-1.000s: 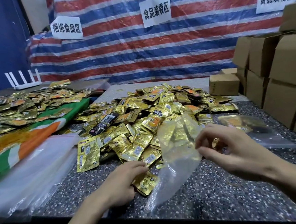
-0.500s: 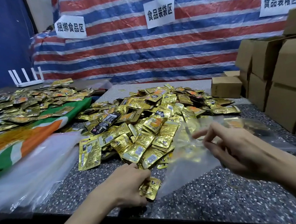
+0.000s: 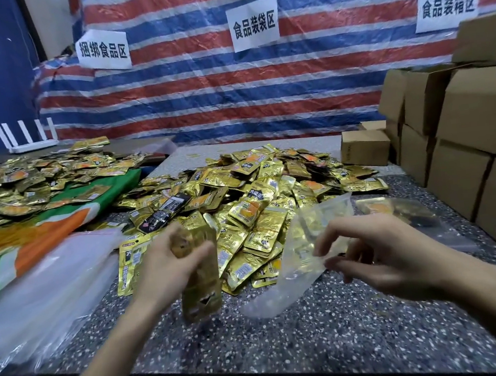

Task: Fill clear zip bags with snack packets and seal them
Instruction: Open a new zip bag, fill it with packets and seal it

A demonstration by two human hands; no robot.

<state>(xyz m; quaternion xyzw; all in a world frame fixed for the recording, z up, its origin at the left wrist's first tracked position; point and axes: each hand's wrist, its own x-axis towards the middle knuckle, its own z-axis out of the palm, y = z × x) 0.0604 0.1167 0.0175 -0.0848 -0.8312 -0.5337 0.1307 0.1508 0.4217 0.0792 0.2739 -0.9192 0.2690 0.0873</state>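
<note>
A big heap of gold snack packets (image 3: 259, 195) covers the middle of the speckled table (image 3: 331, 337). My left hand (image 3: 163, 265) grips a few gold packets (image 3: 203, 286), lifted upright and blurred, in front of the heap. My right hand (image 3: 380, 254) pinches the rim of an empty clear zip bag (image 3: 296, 262), which hangs slanted down to the table just right of the held packets. A filled clear bag (image 3: 400, 212) lies flat on the table beyond my right hand.
A stack of empty clear bags (image 3: 45, 295) lies at the left on a green and orange cloth (image 3: 47, 228), with more packets (image 3: 28, 181) behind. Cardboard boxes (image 3: 463, 142) are stacked along the right. A white router (image 3: 28, 136) stands far left.
My left hand has picked packets up off the table and raised them upright toward the bag. My right hand keeps its pinch on the bag's rim, which has shifted right.
</note>
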